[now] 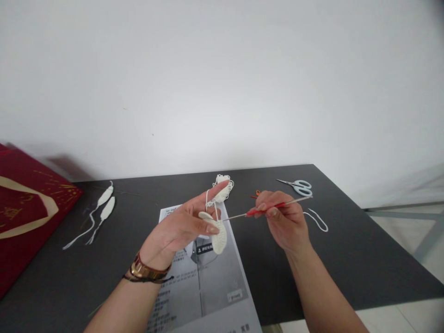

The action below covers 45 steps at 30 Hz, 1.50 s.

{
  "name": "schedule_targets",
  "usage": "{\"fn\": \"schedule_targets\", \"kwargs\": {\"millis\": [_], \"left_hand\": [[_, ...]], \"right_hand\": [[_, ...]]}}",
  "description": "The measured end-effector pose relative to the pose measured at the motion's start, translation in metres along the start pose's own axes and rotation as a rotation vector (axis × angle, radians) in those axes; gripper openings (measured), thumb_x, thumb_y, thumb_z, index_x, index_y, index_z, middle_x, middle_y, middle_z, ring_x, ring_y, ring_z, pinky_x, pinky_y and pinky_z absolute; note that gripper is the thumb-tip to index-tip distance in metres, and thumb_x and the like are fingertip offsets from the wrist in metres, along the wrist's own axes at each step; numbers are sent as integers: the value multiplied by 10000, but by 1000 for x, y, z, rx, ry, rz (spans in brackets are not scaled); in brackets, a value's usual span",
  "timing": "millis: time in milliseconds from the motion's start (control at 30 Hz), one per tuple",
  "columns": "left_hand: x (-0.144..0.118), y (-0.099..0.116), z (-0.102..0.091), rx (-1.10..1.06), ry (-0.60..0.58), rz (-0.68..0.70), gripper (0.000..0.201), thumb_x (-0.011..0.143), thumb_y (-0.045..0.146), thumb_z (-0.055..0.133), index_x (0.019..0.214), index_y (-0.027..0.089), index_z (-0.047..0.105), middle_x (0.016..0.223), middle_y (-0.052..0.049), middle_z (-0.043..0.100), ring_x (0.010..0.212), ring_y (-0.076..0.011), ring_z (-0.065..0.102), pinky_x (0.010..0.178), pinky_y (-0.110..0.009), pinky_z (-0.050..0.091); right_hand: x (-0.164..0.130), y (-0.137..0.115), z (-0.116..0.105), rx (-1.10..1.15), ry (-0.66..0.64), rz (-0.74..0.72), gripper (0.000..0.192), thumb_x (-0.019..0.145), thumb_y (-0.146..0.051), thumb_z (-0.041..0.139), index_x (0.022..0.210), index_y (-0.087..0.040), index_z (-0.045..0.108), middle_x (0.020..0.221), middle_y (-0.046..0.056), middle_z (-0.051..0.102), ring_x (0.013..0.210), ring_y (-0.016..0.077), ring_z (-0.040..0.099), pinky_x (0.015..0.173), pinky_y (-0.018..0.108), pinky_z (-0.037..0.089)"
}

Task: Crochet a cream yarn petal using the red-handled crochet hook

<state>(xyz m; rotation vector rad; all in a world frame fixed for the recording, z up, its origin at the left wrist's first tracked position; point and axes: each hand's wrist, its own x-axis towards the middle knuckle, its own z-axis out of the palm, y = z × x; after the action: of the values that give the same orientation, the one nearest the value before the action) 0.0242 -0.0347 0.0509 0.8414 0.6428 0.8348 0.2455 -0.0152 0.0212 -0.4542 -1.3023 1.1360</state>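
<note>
Between thumb and fingers my left hand pinches a small white crochet piece, which hangs over a printed sheet. White yarn loops over its stretched index finger and runs back toward a loose ball of white yarn. My right hand is closed round the red grip of a crochet hook. The hook's thin metal shaft points left, and its tip reaches the top of the crochet piece at the yarn. Whether the tip sits inside a stitch I cannot tell.
A printed pattern sheet lies beneath my hands on the dark table. Two white crocheted pieces with yarn tails lie left, beside a red gift bag. Scissors, orange yarn and a white yarn strand are right.
</note>
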Motion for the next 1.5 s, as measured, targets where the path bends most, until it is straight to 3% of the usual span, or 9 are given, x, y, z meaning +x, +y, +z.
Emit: {"fn": "schedule_targets", "kwargs": {"millis": [367, 567, 833, 1000, 1133, 1300, 1500], "left_hand": [[0, -1, -4, 48, -66, -76, 833, 576, 52, 699, 1349, 270, 481, 646, 22, 468, 542, -86, 323, 494, -229, 203], [2, -4, -4, 177, -113, 3, 746, 607, 96, 729, 1312, 235, 530, 613, 31, 444, 582, -109, 362, 503, -235, 233], [3, -2, -3, 591, 96, 218, 669, 743, 218, 698, 1363, 281, 456, 724, 17, 549, 648, -123, 494, 621, -253, 376], [13, -10, -1, 717, 204, 315, 661, 764, 211, 662, 1379, 279, 431, 688, 48, 495, 612, -96, 453, 603, -230, 383], [18, -16, 0, 651, 251, 297, 705, 736, 198, 666, 1391, 271, 413, 666, 63, 465, 597, -87, 443, 574, -213, 376], [18, -17, 3, 599, 320, 270, 786, 728, 194, 671, 1430, 284, 330, 665, 69, 495, 569, -73, 430, 557, -205, 360], [22, -20, 10, 461, 433, 192, 910, 686, 192, 710, 1457, 305, 240, 670, 76, 527, 525, -60, 448, 514, -194, 325]], "right_hand": [[0, -1, -3, 31, -23, 83, 130, 779, -346, 684, 734, -224, 685, 646, 9, 592, 608, 160, 570, 566, 323, 528], [0, -2, 1, 157, 42, 195, 148, 757, -340, 713, 710, -208, 666, 634, -9, 602, 550, 132, 587, 522, 271, 528], [0, 14, 10, 410, 238, 576, 177, 727, -316, 741, 758, -156, 671, 514, -42, 592, 426, 67, 526, 469, 182, 571], [-2, 19, 17, 452, 312, 678, 190, 703, -282, 764, 788, -139, 673, 557, -20, 645, 449, 61, 551, 495, 186, 586], [-3, 18, 23, 372, 331, 604, 198, 718, -303, 754, 798, -141, 672, 587, -8, 675, 477, 66, 586, 530, 194, 586], [-7, 17, 27, 141, 332, 411, 155, 786, -319, 691, 832, -172, 673, 663, 17, 720, 551, 101, 650, 580, 218, 579], [-20, 18, 27, -452, 209, 8, 112, 848, -196, 604, 916, -234, 684, 793, 31, 727, 694, 156, 687, 646, 270, 564]]}}
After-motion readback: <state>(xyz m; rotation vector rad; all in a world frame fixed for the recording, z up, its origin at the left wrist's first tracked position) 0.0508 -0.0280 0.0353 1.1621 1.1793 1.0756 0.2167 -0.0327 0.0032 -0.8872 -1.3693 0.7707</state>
